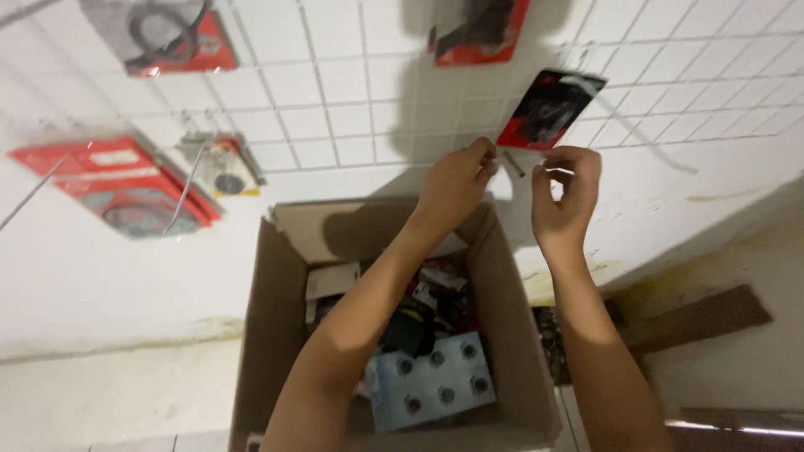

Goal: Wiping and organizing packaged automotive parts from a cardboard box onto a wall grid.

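Red-and-black carded package (pixel 550 109) is hanging at the white wire grid panel (pixel 335 109), tilted, just above both hands. It is looking light, flat and stiff but bendable; best pinching it by the card edge, not the blister. Left hand (pixel 456 184) is pinching closed on a thin peg hook (pixel 512 162) below the card. Right hand (pixel 566 194) is hovering beside, fingers curled, half open, apparently holding nothing. Open cardboard box (pixel 276 326) is sitting below, stuffed with more packaged goods, including a pale blue blister pack (pixel 435 381). More red packs (pixel 117 180) are hanging on the wall.
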